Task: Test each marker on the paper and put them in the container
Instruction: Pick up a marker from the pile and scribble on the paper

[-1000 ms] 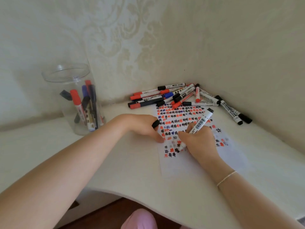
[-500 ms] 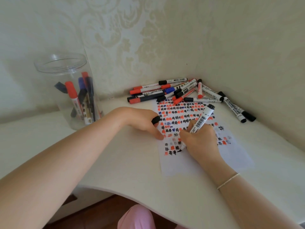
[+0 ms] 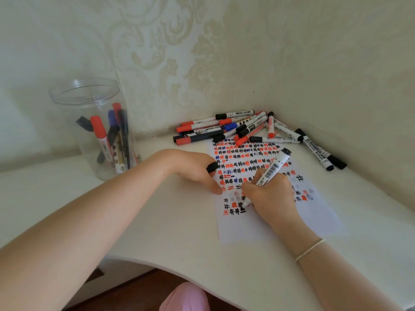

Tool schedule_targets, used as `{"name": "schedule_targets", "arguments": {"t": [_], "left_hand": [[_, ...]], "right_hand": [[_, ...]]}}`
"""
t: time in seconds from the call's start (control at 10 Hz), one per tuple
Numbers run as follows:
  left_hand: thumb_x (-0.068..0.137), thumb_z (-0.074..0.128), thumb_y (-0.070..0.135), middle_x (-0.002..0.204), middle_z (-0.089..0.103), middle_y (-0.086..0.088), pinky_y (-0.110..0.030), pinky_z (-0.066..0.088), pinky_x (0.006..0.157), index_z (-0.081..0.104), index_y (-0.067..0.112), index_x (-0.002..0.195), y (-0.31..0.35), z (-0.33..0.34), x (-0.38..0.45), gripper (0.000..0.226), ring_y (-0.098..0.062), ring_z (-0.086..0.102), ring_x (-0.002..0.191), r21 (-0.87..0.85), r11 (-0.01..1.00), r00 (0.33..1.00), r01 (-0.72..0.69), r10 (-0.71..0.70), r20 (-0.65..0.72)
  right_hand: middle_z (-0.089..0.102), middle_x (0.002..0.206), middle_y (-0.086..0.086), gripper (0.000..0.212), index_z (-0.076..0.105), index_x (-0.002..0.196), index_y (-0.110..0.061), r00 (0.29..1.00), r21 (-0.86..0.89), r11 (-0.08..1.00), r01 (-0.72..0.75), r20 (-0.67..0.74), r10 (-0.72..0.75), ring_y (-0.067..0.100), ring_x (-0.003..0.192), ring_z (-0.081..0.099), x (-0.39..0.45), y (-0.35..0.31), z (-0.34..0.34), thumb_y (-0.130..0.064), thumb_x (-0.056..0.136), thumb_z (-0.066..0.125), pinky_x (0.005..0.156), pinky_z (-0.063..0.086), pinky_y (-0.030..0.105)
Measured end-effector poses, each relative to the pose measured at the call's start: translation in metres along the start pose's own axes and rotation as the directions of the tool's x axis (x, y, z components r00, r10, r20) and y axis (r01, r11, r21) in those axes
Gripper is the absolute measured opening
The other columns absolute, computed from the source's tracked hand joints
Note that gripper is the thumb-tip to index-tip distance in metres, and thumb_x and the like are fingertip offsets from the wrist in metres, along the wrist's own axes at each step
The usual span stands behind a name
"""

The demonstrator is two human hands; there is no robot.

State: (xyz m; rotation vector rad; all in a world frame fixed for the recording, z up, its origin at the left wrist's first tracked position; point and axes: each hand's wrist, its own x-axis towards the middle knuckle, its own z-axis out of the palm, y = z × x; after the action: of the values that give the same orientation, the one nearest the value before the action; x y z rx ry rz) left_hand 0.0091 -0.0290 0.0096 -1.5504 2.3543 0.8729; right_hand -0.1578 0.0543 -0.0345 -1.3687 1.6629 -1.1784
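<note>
The right hand (image 3: 269, 196) grasps a marker (image 3: 267, 176) in a writing grip, tip down on the paper (image 3: 280, 223) just below the fingers, where a fresh black mark sits at the end of the lowest row. The left hand (image 3: 197, 169) pins the sheet's edge with a fingertip, just left of the writing hand, and curls round a black cap (image 3: 213, 167).

To do this stroke well, the pressure should probably stay light and the lines short: enough to show that the ink flows, without crushing the tip. The left fingertip ought to keep the sheet from sliding. The new mark best goes on bare paper, clear of neighbouring marks, so its colour reads plainly.

The cap, ready in the left hand, should click on fully before the marker goes into the jar (image 3: 94, 131), well off beyond the left wrist. The untested pile (image 3: 247, 129) lies beyond both hands, in the corner.
</note>
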Motion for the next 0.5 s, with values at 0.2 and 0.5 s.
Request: {"name": "schedule_targets", "arguments": {"t": [0.2, 0.5], "left_hand": [[0.077, 0.072, 0.050, 0.074, 0.043, 0.005, -0.024, 0.031, 0.056, 0.044, 0.017, 0.078, -0.0002, -0.0002, -0.0008, 0.043, -0.012, 0.037, 0.063, -0.006, 1.000, 1.000, -0.006, 0.006, 0.002], [0.080, 0.070, 0.047, 0.075, 0.043, 0.006, -0.023, 0.031, 0.058, 0.043, 0.018, 0.079, 0.0001, 0.0016, -0.0049, 0.040, -0.012, 0.037, 0.064, -0.040, 0.999, 1.000, -0.017, 0.017, 0.007]], "right_hand": [[0.048, 0.059, 0.020, 0.022, 0.044, 0.065, -0.006, 1.000, 0.010, 1.000, -0.004, -0.007, 0.004, 0.018, 0.050, 0.039, 0.0004, -0.0005, -0.0013, -0.002, 0.078, 0.061, 0.040, 0.033, 0.019], [0.060, 0.063, 0.026, 0.029, 0.045, 0.064, -0.009, 0.997, 0.217, 0.973, -0.079, 0.039, 0.072, 0.016, 0.039, 0.042, 0.0046, -0.0031, -0.0056, -0.007, 0.082, 0.068, 0.042, 0.040, 0.022]]}}
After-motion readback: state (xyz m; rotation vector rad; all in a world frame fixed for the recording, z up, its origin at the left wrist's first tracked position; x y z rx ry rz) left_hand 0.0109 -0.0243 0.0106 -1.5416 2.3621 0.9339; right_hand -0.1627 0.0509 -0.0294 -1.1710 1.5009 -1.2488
